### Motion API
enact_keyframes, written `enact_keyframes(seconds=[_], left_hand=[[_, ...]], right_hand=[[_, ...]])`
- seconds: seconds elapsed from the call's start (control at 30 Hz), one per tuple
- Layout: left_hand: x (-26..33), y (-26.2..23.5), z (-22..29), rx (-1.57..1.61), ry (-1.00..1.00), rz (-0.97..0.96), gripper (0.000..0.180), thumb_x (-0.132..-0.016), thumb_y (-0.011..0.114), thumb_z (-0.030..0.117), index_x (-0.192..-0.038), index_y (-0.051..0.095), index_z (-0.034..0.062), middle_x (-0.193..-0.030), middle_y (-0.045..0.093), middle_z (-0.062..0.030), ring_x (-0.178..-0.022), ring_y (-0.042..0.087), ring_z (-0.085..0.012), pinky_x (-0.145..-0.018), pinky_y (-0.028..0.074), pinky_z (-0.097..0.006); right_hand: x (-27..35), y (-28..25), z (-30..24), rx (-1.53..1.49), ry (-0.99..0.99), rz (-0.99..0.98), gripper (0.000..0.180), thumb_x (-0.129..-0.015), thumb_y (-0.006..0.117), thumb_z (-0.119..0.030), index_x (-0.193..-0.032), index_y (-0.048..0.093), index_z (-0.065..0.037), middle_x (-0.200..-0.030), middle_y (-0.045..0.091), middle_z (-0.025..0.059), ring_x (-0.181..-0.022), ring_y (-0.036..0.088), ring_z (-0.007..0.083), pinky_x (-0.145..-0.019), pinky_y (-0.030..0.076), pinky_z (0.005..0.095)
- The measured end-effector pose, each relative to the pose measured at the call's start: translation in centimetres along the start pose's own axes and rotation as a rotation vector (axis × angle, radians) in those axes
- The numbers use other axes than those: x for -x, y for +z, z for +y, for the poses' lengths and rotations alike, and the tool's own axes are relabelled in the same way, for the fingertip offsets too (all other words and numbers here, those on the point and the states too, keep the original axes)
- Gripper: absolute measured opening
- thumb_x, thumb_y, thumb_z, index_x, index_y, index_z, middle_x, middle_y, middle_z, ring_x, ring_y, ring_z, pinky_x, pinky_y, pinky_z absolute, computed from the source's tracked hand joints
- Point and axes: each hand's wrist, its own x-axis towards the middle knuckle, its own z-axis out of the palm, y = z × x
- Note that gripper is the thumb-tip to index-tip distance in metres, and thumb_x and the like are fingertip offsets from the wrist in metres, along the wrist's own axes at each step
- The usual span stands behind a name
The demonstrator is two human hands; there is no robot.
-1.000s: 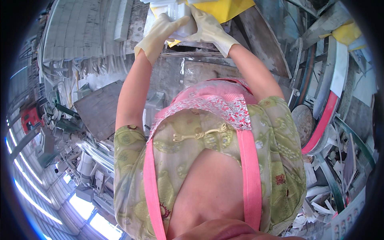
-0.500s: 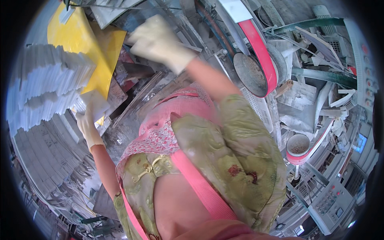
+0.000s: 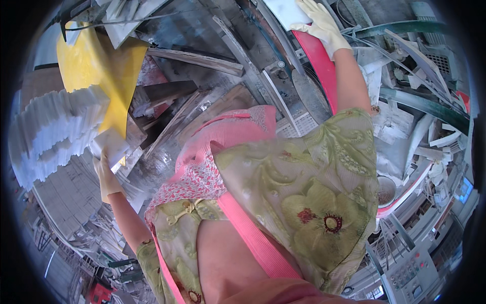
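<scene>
My left hand [image 3: 107,177], in a pale glove, holds a white square tile [image 3: 114,144] by its edge, the thumb on its face. Beside it rises a long stack of thin white tiles [image 3: 61,126] standing on edge. Far up and to the right, my gloved right hand [image 3: 324,29] has its fingers stretched out. It lies at the edge of a white slab [image 3: 284,12] at the far end of a red belt [image 3: 318,61]. Its fingertips are near the top rim of the picture.
A yellow sheet [image 3: 109,71] hangs behind the stack. Wooden planks [image 3: 200,62] and boards lie across the middle. To the right are a green curved bar [image 3: 425,106], a round cup of grains [image 3: 386,190] and a grey control panel [image 3: 412,271] with buttons.
My right hand has swung from the upper middle over to the white slab on the belt at the right. The left hand keeps the tile by the stack, slightly lower in view.
</scene>
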Motion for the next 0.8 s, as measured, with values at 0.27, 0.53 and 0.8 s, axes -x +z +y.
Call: enact_keyframes(seconds=[0.27,0.53,0.8], left_hand=[[-1.6,-0.9,-1.8,0.044,0.005,0.001,0.073,-0.091,0.066,0.041,-0.148,0.045,0.0000,-0.140,0.055,-0.0142,-0.131,0.049,-0.0247,-0.113,0.032,-0.037],[-3.3,-1.2,-4.0,0.060,0.011,0.059,0.079,-0.086,0.070,0.045,-0.147,0.046,-0.0008,-0.141,0.055,-0.0160,-0.134,0.048,-0.0268,-0.113,0.032,-0.038],[0.3,-0.3,-1.1,0.114,-0.003,0.091,0.074,-0.086,0.068,0.043,-0.145,0.048,0.0037,-0.137,0.055,-0.0146,-0.129,0.050,-0.0276,-0.108,0.036,-0.039]], right_hand=[[1.5,-2.7,0.6,-0.062,-0.105,0.489,0.043,-0.078,0.072,-0.024,-0.118,0.070,-0.009,-0.128,0.066,0.0127,-0.116,0.058,0.0337,-0.098,0.047,0.0440],[1.0,0.2,-9.2,0.309,0.079,0.317,0.061,-0.094,0.057,-0.019,-0.149,0.040,0.004,-0.150,0.047,0.0237,-0.144,0.041,0.0359,-0.120,0.031,0.0455],[-2.2,-2.7,-6.9,0.507,-0.092,0.375,0.057,-0.092,0.063,-0.029,-0.139,0.052,0.002,-0.143,0.056,0.0187,-0.137,0.049,0.0276,-0.118,0.033,0.0447]])
